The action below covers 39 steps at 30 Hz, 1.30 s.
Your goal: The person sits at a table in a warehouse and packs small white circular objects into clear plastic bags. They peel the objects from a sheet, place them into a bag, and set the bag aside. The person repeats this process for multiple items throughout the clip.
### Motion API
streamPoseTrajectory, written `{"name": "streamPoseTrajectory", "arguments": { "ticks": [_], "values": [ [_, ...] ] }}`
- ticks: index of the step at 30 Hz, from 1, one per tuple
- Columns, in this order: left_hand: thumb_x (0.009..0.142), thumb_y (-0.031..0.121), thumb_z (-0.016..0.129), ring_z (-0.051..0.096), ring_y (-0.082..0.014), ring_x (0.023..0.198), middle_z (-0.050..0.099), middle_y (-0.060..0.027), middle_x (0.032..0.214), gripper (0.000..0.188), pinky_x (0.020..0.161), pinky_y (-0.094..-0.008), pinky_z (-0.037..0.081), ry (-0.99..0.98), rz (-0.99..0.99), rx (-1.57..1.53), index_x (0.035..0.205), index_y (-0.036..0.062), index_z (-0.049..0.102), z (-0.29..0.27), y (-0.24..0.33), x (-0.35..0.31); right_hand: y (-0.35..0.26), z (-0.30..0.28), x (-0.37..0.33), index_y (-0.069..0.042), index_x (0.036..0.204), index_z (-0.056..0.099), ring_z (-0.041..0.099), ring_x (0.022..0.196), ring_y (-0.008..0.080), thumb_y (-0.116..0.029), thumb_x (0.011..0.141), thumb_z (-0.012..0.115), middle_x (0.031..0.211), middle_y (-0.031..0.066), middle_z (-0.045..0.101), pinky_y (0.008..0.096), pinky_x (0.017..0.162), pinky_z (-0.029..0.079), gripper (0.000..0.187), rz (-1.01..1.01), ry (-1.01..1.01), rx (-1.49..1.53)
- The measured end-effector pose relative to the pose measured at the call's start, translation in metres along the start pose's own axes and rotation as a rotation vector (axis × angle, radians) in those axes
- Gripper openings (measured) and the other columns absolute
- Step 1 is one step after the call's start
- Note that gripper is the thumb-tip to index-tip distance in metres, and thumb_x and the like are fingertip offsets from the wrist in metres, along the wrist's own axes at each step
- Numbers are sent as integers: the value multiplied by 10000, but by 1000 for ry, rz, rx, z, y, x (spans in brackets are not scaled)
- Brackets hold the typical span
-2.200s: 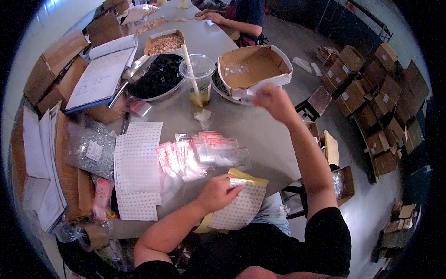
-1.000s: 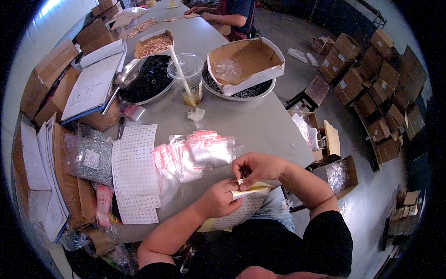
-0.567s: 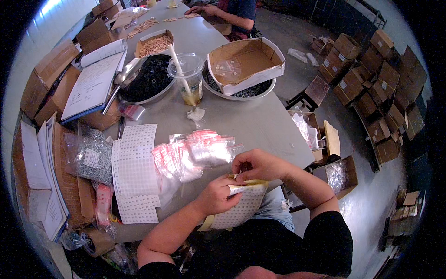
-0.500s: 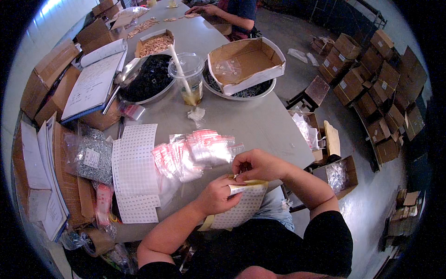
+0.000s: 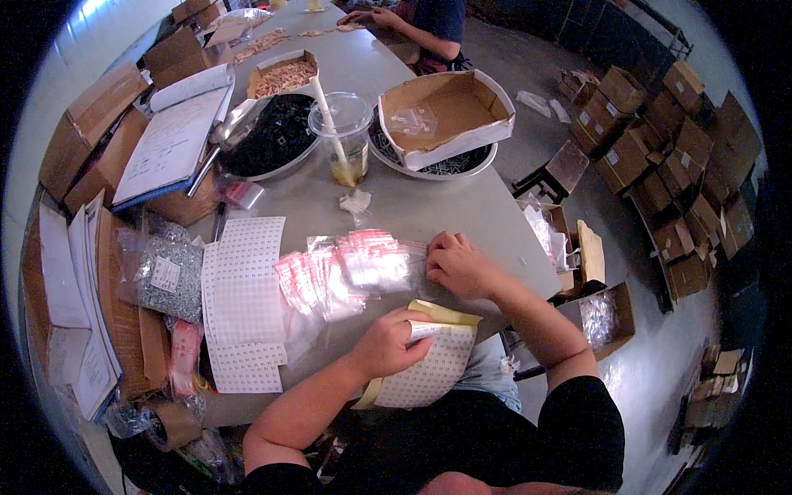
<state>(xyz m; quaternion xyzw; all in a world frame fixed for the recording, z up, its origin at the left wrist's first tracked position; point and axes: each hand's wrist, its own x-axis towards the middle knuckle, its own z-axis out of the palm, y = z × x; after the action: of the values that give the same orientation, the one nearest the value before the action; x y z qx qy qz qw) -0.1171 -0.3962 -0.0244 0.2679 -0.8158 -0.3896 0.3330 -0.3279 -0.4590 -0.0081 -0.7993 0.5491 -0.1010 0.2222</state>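
A: A person's left hand clamps a curling label sheet, thumb on top, just off the counter's near edge. The right hand, loosely curled, meets the right end of the zip bags. Holding one?

B: Cannot tell; its pinch is hidden. A light touch should separate slick film best, with the sheet kept steady.

A: The materials?

B: Glossy, clear plastic, red-striped, fanned inside that near edge; printed white paper, yellow-backed, bowed.
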Motion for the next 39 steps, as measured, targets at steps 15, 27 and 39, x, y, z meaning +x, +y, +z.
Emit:
{"name": "streamPoseTrajectory", "arguments": {
  "ticks": [15,27,39],
  "values": [
    [797,120,683,660,-342,826,650,-185,960,205,725,-389,528,86,-191,-117,950,-14,653,-2,7,5,-39,-23,-50,-88,878,643,489,1008,295,-126,700,771,1039,99,521,390,899,403,222,-311,63,327],
    [819,121,689,672,-322,831,662,-176,971,247,726,-379,531,57,-119,-2,1032,5,645,-1,-4,1,-42,-14,-53,-95,820,662,494,1032,286,-118,680,779,1057,74,542,386,882,432,184,-305,182,255],
    [811,130,678,645,-355,750,639,-195,852,197,658,-409,511,78,-212,-49,949,-9,655,-1,5,5,-29,-5,-57,-99,856,637,501,1066,319,-125,705,744,1104,90,551,436,913,396,187,-353,253,283]
  ]
}}
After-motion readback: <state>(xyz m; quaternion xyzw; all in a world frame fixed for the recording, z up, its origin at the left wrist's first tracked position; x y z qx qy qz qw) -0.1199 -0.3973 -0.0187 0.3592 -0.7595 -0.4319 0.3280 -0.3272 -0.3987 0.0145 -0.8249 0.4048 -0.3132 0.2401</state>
